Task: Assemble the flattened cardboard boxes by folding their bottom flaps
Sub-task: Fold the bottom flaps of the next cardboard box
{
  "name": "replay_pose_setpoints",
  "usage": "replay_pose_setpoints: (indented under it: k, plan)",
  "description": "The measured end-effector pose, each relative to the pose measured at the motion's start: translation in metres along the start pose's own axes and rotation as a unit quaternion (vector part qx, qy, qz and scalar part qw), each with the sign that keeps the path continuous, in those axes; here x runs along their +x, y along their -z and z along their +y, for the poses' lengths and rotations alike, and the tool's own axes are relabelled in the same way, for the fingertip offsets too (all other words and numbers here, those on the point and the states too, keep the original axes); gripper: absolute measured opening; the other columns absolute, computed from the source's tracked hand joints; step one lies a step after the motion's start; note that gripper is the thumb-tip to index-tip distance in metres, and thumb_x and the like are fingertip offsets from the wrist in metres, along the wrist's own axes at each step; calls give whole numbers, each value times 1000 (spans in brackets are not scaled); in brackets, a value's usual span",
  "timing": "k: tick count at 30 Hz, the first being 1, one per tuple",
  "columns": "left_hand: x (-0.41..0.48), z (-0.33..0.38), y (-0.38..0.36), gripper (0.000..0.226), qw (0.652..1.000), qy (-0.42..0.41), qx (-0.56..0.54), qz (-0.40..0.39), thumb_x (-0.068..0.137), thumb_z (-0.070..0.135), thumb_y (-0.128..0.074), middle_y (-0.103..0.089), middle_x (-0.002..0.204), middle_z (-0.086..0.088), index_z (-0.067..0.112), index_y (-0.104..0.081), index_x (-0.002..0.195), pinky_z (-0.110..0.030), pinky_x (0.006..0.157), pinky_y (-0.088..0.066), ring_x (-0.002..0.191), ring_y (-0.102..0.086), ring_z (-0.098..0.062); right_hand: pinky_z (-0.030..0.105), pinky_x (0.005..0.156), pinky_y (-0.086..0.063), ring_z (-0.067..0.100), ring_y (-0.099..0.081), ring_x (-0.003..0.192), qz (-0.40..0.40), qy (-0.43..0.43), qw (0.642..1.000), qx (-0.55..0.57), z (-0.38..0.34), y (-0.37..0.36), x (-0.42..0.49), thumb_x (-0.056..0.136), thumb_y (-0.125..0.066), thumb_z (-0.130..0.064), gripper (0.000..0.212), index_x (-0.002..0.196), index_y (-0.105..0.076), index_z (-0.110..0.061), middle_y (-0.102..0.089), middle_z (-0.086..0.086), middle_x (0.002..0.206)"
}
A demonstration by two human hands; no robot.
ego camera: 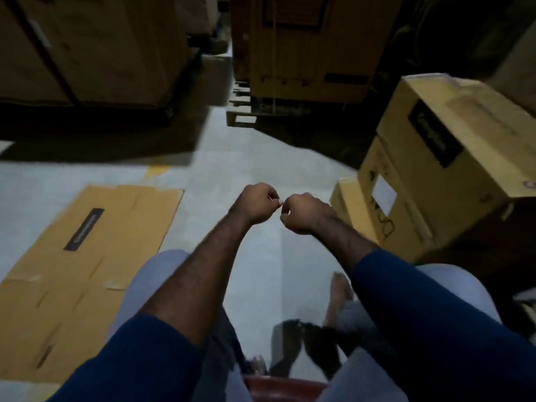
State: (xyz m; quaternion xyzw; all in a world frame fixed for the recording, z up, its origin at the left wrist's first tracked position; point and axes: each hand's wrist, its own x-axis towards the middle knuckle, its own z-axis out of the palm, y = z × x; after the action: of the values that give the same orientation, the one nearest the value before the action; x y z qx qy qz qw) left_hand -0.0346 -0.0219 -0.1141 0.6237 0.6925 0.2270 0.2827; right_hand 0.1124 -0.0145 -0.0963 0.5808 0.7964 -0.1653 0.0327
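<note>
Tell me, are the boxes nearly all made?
Done, it looks: made-up boxes stacked on the right. In hand: nothing; left hand and right hand are curled together, touching no cardboard. To do: the flat box on the floor still needs its flaps folded.

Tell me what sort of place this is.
Probably a warehouse or stockroom: large cardboard cartons stand stacked beside the aisle, one load sits on a wooden pallet, and a flattened cardboard box lies on the grey floor, which has a yellow marking.
</note>
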Motion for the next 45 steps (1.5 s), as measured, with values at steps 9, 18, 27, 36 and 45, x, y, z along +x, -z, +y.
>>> replay_pose_setpoints:
  k: [9, 18, 27, 36, 45]
  plan:
    - [7, 74, -54, 16, 995, -96, -16, 3, 92, 30, -65, -74, 85, 4, 19, -77, 90, -42, 78, -59, 79, -70, -15, 31, 56, -49, 22, -67, 71, 45, -37, 987, 148, 89, 13, -2, 91, -58, -18, 28, 63, -58, -25, -67, 2, 71]
    - [25, 129, -89, 14, 980, -153, -96, 79, 94, 20, -61, -72, 85, 8, 17, -75, 95, -34, 75, -58, 78, -68, -11, 34, 67, -60, 20, -70, 77, 167, -84, 945, 268, 133, 39, -10, 89, -57, -13, 22, 94, -78, -17, -73, 2, 81]
    - [32, 195, -124, 21, 968, -185, -140, 99, 101, 17, -55, -73, 104, 2, 14, -73, 111, -21, 76, -50, 96, -64, -10, 28, 63, -55, 8, -63, 78, 311, -177, 866, 348, 174, 63, -32, 93, -64, -20, 15, 98, -78, -24, -72, -6, 88]
    - [40, 245, -134, 17, 954, -261, -132, 64, 98, 20, -64, -74, 103, 4, 16, -73, 112, -26, 76, -57, 94, -66, -6, 33, 85, -55, 15, -58, 111, 568, -276, 701, 331, 188, 76, -40, 96, -60, -26, 14, 106, -69, -26, -65, -4, 118]
    - [34, 266, -151, 38, 959, -261, -106, -13, 100, 4, -56, -66, 128, -1, 20, -63, 134, -17, 82, -54, 111, -62, -9, 42, 102, -46, 29, -38, 130, 598, -366, 623, 347, 214, 62, -61, 84, -69, -10, 67, 147, -44, -12, -25, 13, 157]
